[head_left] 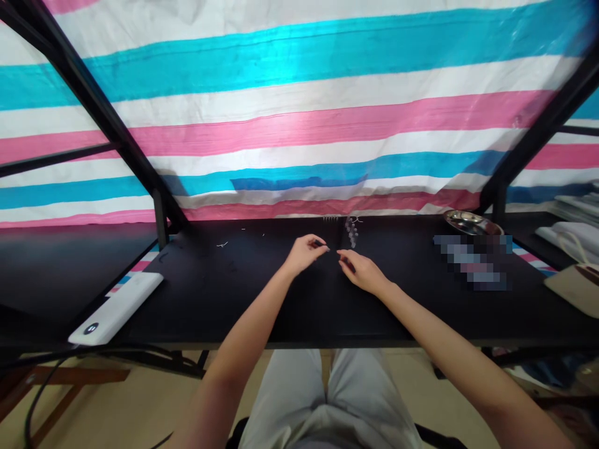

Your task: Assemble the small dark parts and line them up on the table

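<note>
Both my hands are over the middle of the black table (224,299), their fingertips a short gap apart. My left hand (304,254) is closed in a pinch, with a small dark piece showing between its thumb and fingers; its kind is too small to tell. My right hand (362,269) has thumb and forefinger brought together, and whatever they hold is too tiny to make out. Just beyond the right hand lies a group of small clear, bead-like pieces (352,234). A row of small pale pieces (330,219) runs along the back edge.
A white power bank (116,308) lies at the left edge, cables below it. White thread-like scraps (222,244) lie left of my hands. A shiny metal dish (472,223) stands at the back right, near a blurred patch. Black frame bars (135,159) and a striped sheet (299,118) rise behind.
</note>
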### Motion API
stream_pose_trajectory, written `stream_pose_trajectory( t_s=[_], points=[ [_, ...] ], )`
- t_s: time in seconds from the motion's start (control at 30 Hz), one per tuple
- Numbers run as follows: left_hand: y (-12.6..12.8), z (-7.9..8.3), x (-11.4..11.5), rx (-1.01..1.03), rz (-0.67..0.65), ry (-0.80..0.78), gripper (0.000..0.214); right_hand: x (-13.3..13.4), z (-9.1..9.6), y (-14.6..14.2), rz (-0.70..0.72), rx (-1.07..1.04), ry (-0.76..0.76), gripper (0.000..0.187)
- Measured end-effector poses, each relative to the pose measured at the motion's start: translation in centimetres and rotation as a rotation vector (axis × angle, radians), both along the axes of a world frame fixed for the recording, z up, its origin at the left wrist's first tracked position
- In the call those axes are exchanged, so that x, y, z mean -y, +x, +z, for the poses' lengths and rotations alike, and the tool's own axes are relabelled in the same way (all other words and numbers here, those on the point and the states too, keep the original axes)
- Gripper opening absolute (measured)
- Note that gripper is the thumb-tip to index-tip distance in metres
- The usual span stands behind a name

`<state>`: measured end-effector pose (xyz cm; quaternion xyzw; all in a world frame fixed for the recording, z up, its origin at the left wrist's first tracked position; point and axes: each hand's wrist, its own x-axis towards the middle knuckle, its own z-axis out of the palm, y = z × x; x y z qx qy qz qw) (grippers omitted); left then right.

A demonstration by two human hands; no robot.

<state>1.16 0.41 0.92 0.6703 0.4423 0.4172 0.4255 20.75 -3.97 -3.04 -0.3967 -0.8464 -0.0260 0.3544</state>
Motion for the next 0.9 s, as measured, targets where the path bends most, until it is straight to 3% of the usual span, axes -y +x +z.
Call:
stream_pose_trajectory(
  t_s=[0.2,0.4,0.57,0.9],
  points=[
    [-6.8,1.4,-4.8,-0.514,0.289,-0.018,0.014,0.1,0.6,0.1,0.022,0.047,0.003,0.028],
    [-12.5,2.3,-7.2,-0.939,0.409,-0.066,0.016,0.2,0.6,0.1,0.017,0.040,0.009,0.027],
    [-14.0,2.2,-7.1,-0.954,0.366,-0.157,0.020,0.1,0.6,0.1,0.019,0.050,0.015,0.027],
    [-14.1,0.9,-7.6,-0.993,0.433,-0.138,0.025,0.0,0.4,0.3,0.012,0.039,-0.005,0.027]
  ],
)
